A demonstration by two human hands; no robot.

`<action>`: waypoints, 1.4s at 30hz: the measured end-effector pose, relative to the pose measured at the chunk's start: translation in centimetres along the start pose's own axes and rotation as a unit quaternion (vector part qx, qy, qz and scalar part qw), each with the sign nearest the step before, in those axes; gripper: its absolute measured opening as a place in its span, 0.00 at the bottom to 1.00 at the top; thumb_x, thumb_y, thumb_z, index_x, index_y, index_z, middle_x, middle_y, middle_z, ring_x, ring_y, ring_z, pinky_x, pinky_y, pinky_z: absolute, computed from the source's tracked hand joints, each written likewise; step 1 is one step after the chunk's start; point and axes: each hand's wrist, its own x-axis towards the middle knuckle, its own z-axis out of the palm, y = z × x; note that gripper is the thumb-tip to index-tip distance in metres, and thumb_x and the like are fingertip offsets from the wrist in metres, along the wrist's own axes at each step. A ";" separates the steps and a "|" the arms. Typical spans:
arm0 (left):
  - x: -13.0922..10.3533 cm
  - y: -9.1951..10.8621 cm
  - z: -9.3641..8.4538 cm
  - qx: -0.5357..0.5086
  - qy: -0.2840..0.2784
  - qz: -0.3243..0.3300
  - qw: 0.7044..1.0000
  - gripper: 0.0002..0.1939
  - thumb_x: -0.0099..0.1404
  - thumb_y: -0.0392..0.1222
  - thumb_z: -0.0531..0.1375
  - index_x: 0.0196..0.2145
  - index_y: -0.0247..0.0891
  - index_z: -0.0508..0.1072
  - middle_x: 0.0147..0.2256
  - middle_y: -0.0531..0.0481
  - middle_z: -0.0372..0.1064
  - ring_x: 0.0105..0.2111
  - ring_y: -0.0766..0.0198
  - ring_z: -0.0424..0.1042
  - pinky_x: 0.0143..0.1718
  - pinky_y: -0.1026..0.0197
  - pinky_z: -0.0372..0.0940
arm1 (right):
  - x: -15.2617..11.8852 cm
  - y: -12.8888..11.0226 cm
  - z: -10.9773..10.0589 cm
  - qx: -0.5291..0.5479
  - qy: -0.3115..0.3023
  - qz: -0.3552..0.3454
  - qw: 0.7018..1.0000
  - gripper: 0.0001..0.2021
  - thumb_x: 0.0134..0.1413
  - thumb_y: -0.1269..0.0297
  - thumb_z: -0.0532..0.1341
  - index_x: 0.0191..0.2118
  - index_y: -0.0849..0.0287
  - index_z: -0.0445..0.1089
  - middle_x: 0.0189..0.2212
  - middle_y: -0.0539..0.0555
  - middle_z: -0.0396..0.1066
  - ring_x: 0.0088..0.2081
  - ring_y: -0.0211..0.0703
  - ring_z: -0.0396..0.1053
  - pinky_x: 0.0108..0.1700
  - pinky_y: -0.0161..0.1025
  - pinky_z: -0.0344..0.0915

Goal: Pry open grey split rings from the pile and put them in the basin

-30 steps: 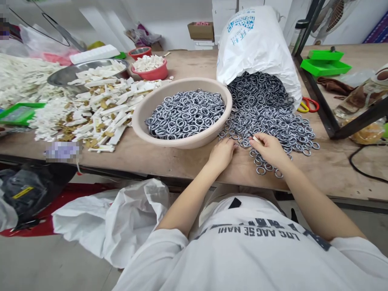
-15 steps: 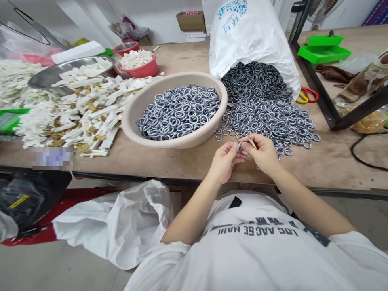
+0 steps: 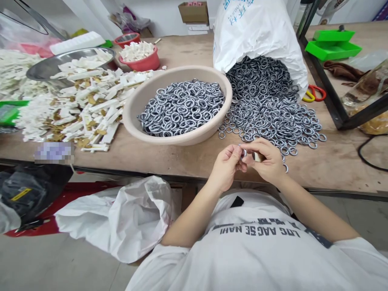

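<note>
Brown wooden worktable (image 3: 145, 159), white wall (image 3: 165, 20), grey tiled floor (image 3: 60, 264).

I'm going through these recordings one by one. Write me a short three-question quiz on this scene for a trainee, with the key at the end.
1. Multiple choice: what lies in the beige basin?
A) white strips
B) grey rings
C) green trays

2. True or false: the white bag with blue print has its mouth open, with loose rings spread on the tabletop in front of it.

3. Short answer: what is the left hand pinching, and does it show fully?

Key
1. B
2. True
3. A single-looking ring; no, it is partly hidden.
</note>
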 end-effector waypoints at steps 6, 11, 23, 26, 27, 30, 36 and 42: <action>-0.2 -1.3 0.1 0.051 0.007 0.039 0.998 0.24 0.66 0.62 0.58 0.33 0.35 0.64 0.23 0.54 0.54 0.19 0.74 0.57 0.17 0.71 0.55 | 0.3 -0.6 1.0 0.067 0.027 0.042 0.996 0.06 0.59 0.65 0.66 0.42 0.56 0.76 0.34 0.52 0.71 0.37 0.39 0.67 0.41 0.40 0.64; -0.3 -1.1 0.1 0.012 0.010 0.055 0.998 0.23 0.67 0.59 0.58 0.31 0.35 0.60 0.22 0.56 0.50 0.18 0.76 0.53 0.17 0.72 0.53 | 0.8 -1.1 -0.4 0.032 -0.021 0.171 0.985 0.14 0.64 0.53 0.61 0.38 0.61 0.71 0.27 0.51 0.65 0.28 0.37 0.60 0.32 0.36 0.56; -0.5 -0.7 0.6 -0.026 0.037 0.035 0.998 0.23 0.65 0.60 0.60 0.33 0.35 0.61 0.23 0.57 0.48 0.18 0.77 0.49 0.16 0.73 0.52 | 0.0 -3.8 -0.8 -0.252 -0.148 -0.004 0.956 0.20 0.69 0.52 0.53 0.30 0.62 0.61 0.28 0.51 0.61 0.28 0.36 0.57 0.31 0.39 0.47; -0.7 -0.8 0.4 0.000 0.012 0.042 0.999 0.24 0.66 0.60 0.59 0.32 0.35 0.59 0.22 0.57 0.47 0.17 0.76 0.50 0.17 0.73 0.52 | 0.3 -3.3 -1.2 -0.235 -0.147 0.018 0.961 0.20 0.70 0.52 0.53 0.29 0.61 0.61 0.27 0.50 0.61 0.28 0.35 0.57 0.31 0.39 0.47; -0.8 -0.8 0.4 0.010 -0.007 0.039 0.999 0.24 0.66 0.60 0.59 0.32 0.35 0.60 0.22 0.57 0.48 0.17 0.76 0.51 0.17 0.73 0.52 | 0.5 -2.9 -1.4 -0.228 -0.133 0.044 0.963 0.21 0.70 0.52 0.52 0.28 0.61 0.60 0.25 0.50 0.61 0.27 0.35 0.57 0.31 0.39 0.46; -1.2 -1.0 0.3 0.011 -0.076 0.003 0.997 0.22 0.67 0.58 0.59 0.33 0.34 0.61 0.23 0.56 0.50 0.18 0.76 0.53 0.19 0.73 0.54 | 0.9 -1.6 -2.2 -0.178 -0.062 0.155 0.970 0.23 0.70 0.49 0.52 0.28 0.61 0.60 0.22 0.50 0.58 0.26 0.35 0.55 0.30 0.38 0.47; -0.9 -0.8 -0.1 -0.022 -0.063 -0.008 0.998 0.22 0.67 0.58 0.59 0.36 0.34 0.63 0.27 0.51 0.63 0.22 0.70 0.67 0.25 0.69 0.69 | 0.5 -1.4 -1.5 0.042 -0.073 0.187 0.979 0.14 0.64 0.52 0.61 0.41 0.60 0.70 0.33 0.52 0.70 0.35 0.38 0.66 0.38 0.37 0.61; -0.4 -0.6 -0.5 -0.027 -0.031 0.003 0.999 0.21 0.64 0.53 0.64 0.42 0.38 0.60 0.25 0.53 0.66 0.21 0.69 0.68 0.24 0.70 0.69 | 0.2 -2.3 -0.1 0.126 -0.037 0.229 0.964 0.11 0.61 0.57 0.64 0.36 0.60 0.69 0.29 0.51 0.69 0.32 0.36 0.66 0.37 0.36 0.63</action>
